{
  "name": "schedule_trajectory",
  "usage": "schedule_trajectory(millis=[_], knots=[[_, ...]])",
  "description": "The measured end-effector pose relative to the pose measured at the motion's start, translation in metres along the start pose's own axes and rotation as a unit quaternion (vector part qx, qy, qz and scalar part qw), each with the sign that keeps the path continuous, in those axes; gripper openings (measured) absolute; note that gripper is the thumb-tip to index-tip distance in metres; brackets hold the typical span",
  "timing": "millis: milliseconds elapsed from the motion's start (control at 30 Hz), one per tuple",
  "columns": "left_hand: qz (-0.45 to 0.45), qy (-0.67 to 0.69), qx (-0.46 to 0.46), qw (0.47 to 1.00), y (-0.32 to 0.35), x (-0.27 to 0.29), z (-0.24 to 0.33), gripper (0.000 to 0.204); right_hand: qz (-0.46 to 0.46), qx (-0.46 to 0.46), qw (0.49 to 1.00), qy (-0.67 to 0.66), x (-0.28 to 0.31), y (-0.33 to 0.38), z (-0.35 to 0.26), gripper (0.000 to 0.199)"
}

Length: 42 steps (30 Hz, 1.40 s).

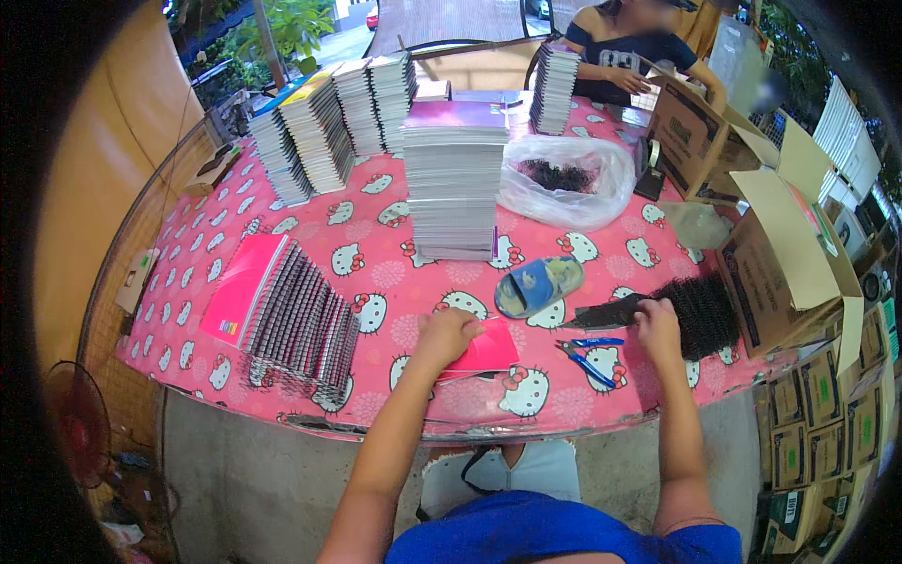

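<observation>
Pink booklet [493, 350] lies flat near the table's front edge, with a strip of tablecloth [470, 402] between the two. I see the left hand [448, 338] on its upper left part, fingers curled in; I can't tell whether they pinch the cover or only press it. Right hand [660, 327] is bent at the left side of the black coils [703, 315], partly hiding them, so I can't make out its grip.

Between the hands, my room is tight: blue-handled pliers [594, 365] lie just right of the booklet, and a blue-and-yellow slipper [537, 287] sits just beyond it. Leftward I have more space, a stretch of cloth reaching to the row of bound notebooks [305, 320]. Beyond the slipper, a tall paper stack [454, 183] blocks straight-ahead travel; at right, an open carton [775, 273] walls in the coils.
</observation>
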<state>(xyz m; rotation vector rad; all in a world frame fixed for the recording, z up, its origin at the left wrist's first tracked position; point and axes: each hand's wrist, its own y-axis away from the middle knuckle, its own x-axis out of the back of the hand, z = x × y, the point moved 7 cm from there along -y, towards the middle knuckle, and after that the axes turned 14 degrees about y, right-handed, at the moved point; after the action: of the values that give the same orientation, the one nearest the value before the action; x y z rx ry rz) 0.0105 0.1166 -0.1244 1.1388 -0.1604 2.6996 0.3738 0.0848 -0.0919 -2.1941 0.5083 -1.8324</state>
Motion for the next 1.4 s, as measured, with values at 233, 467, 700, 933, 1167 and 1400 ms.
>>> schedule_trajectory(millis=[233, 467, 700, 933, 1167, 1400], knots=[[0.082, 0.133, -0.045, 0.987, 0.012, 0.034, 0.016, 0.017, -0.041, 0.137, 0.943, -0.302, 0.027, 0.024, -0.119, 0.021], [0.183, 0.049, -0.18, 0.965, 0.051, 0.039, 0.053, 0.018, -0.09, 0.142, 0.936, -0.311, 0.021, 0.025, -0.172, 0.023], [0.24, 0.051, -0.161, 0.956, 0.06, 0.036, 0.062, 0.026, -0.123, 0.215, 0.918, -0.31, 0.015, 0.016, -0.177, 0.021], [0.221, 0.087, -0.127, 0.963, 0.053, 0.031, 0.058, 0.02, -0.175, 0.253, 0.889, -0.339, 0.0, 0.009, -0.185, 0.026], [0.245, 0.092, -0.145, 0.954, 0.057, 0.03, 0.057, 0.021, -0.11, 0.287, 0.903, -0.299, 0.007, 0.011, -0.191, 0.029], [0.247, 0.062, -0.148, 0.956, 0.059, 0.032, 0.059, 0.024, -0.128, 0.238, 0.942, -0.201, 0.016, 0.018, -0.204, 0.028]])
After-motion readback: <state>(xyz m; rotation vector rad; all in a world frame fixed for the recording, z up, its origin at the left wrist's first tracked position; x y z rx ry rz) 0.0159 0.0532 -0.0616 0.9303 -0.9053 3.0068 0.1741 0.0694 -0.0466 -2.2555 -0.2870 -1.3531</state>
